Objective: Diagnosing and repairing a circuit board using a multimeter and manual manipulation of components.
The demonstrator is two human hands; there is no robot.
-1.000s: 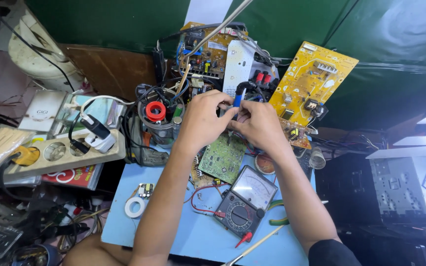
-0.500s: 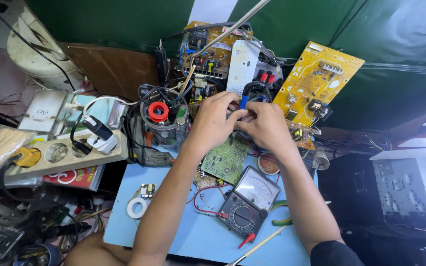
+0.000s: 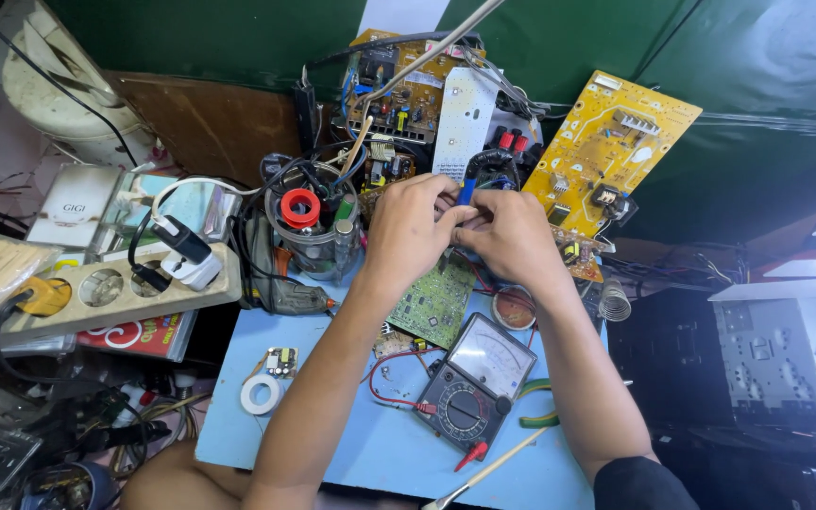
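Note:
My left hand (image 3: 410, 231) and my right hand (image 3: 514, 238) meet fingertip to fingertip above the far edge of the blue table (image 3: 238, 378). A blue-handled tool (image 3: 467, 189) sticks up out of my left hand's pinched fingers. My right hand's fingers curl on a small part between the hands, which they hide. Just below the hands lies a green circuit board (image 3: 436, 302). An analog multimeter (image 3: 474, 378) rests nearer to me between my forearms, with its red probe (image 3: 469, 457) beside it.
A yellow circuit board (image 3: 616, 151) leans at the back right and a populated board (image 3: 399, 94) stands behind the hands. A clear jar with a red spool (image 3: 300, 208), a power strip (image 3: 106, 293), a tape roll (image 3: 261, 394) and green-handled pliers (image 3: 540, 416) lie around.
My hands stay joined over the same spot with only small finger movements. The view has shifted slightly, so everything sits a little lower and to the right.

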